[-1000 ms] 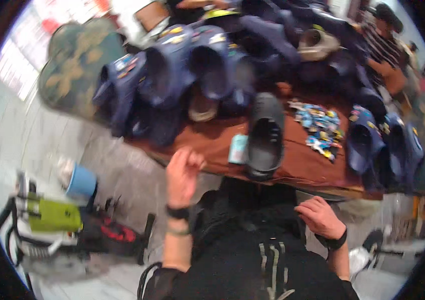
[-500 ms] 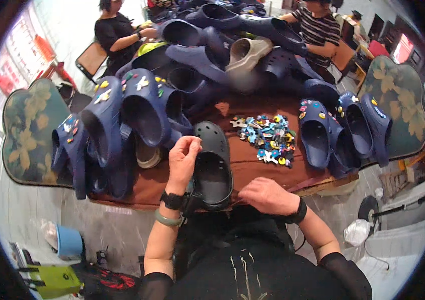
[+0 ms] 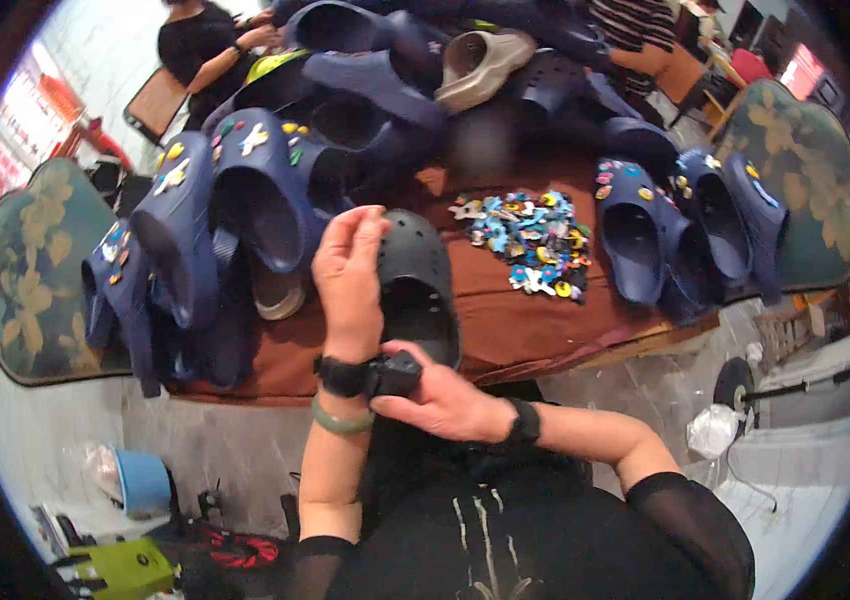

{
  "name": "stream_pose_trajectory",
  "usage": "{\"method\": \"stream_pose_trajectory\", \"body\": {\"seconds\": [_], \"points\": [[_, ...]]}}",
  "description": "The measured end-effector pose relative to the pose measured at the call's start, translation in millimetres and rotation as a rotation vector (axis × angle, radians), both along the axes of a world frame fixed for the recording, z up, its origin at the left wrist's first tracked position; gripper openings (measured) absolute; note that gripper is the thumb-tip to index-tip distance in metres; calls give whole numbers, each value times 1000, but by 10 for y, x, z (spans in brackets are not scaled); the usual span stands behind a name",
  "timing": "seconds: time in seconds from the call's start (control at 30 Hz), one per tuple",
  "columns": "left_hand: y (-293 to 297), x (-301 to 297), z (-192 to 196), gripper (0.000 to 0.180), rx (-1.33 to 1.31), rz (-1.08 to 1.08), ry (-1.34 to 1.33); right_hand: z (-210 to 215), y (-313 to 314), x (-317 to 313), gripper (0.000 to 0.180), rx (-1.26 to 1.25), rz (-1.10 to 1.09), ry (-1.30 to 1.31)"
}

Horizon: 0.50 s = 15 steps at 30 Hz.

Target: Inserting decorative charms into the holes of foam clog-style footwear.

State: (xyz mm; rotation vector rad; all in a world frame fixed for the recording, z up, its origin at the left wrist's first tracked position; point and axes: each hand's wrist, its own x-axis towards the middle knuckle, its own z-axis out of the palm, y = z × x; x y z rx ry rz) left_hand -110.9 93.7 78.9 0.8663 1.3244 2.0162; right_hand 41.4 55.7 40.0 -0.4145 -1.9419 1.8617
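Observation:
A dark grey clog point(image 3: 412, 240) lies on the brown cloth in front of me, toe away. My left hand point(image 3: 348, 270) is raised beside its toe, fingertips pinched together; anything between them is too small to make out. My right hand point(image 3: 453, 402) reaches across to my left wrist, its thumb and fingers around a small black box-shaped device point(image 3: 397, 373) on the black wrist strap point(image 3: 339, 375). Beneath the strap sits a pale green bangle point(image 3: 340, 418). The two arms hide the clog's heel. Colourful shoe charms point(image 3: 535, 235) form a pile to the right of the clog.
Navy clogs with charms stand at left point(image 3: 265, 205) and right point(image 3: 630, 240). More clogs, one of them beige point(image 3: 480, 70), are heaped at the back. Two people point(image 3: 200, 45) work beyond the table. Patterned chair backs point(image 3: 55, 280) flank it; a blue bin point(image 3: 140, 480) stands on the floor.
My right hand has moved left from the table edge and taken hold of the device on my left wrist. My left hand stays pinched near the clog's toe. The view has tilted down.

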Motion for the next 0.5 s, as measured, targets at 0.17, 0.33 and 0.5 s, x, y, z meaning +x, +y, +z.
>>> {"method": "stream_pose_trajectory", "body": {"seconds": [0.17, 0.33, 0.5], "points": [[-79, -74, -15, 15, 24, -8, 178, 27, -131, -156, 32, -221, -19, 48], [-118, -152, -98, 10, 0, 132, 1355, 133, -126, -62, 48, -713, 136, -70], [-171, -127, -201, 20, -42, 84, 1227, 90, 63, 6, 43, -406, 200, -209]]}}
